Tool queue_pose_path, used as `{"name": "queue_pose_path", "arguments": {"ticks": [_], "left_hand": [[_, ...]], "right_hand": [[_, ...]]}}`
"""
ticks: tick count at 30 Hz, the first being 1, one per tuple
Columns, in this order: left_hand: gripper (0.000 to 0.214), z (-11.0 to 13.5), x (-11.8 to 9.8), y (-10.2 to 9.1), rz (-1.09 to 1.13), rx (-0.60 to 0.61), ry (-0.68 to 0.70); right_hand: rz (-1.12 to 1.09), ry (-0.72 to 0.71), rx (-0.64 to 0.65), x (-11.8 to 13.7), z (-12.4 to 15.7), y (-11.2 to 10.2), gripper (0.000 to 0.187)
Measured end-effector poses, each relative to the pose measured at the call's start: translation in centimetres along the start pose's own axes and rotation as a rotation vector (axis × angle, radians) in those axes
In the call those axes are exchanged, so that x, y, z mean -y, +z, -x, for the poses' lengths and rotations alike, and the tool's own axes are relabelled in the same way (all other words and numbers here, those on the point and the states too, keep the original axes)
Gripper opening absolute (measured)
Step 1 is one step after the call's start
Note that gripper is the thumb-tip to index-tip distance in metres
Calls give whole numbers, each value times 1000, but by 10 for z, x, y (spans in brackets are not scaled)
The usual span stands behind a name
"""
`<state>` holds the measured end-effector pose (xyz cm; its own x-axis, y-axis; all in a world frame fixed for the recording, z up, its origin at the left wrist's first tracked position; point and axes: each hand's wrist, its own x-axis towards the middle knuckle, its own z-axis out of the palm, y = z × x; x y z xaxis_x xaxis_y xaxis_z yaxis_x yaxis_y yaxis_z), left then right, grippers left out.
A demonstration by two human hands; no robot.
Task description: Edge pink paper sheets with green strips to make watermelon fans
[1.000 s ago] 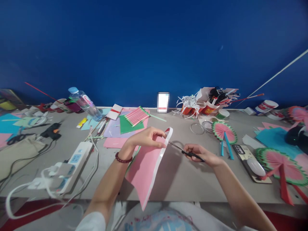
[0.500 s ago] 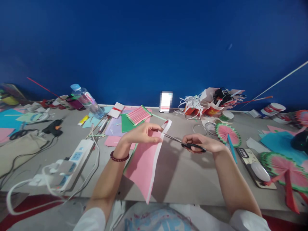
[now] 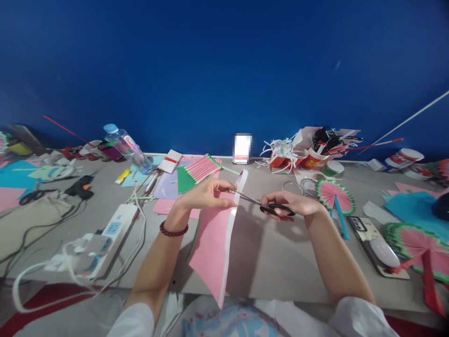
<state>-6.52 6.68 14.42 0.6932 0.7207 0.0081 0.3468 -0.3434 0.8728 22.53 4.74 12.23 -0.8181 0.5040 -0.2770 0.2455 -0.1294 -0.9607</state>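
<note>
My left hand (image 3: 213, 193) pinches a sheet of pink paper (image 3: 213, 248) near its top; the sheet hangs down toward the table's front edge. A white strip (image 3: 229, 229) runs along the sheet's right side, and its upper end curls above my fingers. My right hand (image 3: 284, 203) has its fingers in the black handles of a pair of scissors (image 3: 254, 201). The scissors' blades point left and reach the paper beside my left fingertips. How far the blades are parted there I cannot make out.
Behind my left hand lie a pleated pink-and-green paper (image 3: 204, 168) and coloured sheets. A power strip (image 3: 114, 234) with cables is at left, near a plastic bottle (image 3: 129, 150). Paper fans (image 3: 336, 195), a phone (image 3: 358, 227) and a mouse (image 3: 384, 252) lie at right. Cups (image 3: 312, 159) stand behind.
My right hand and the scissors have shifted slightly left, with the blades further in at the paper. The sheet's lower end has swung a little right and down.
</note>
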Motion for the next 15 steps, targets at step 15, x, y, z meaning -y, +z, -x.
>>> {"name": "queue_pose_path", "arguments": {"ticks": [15], "left_hand": [[32,4,-8,-1,0,53,69]], "right_hand": [[-22,22,-49,-4,-1,-2,55]]}}
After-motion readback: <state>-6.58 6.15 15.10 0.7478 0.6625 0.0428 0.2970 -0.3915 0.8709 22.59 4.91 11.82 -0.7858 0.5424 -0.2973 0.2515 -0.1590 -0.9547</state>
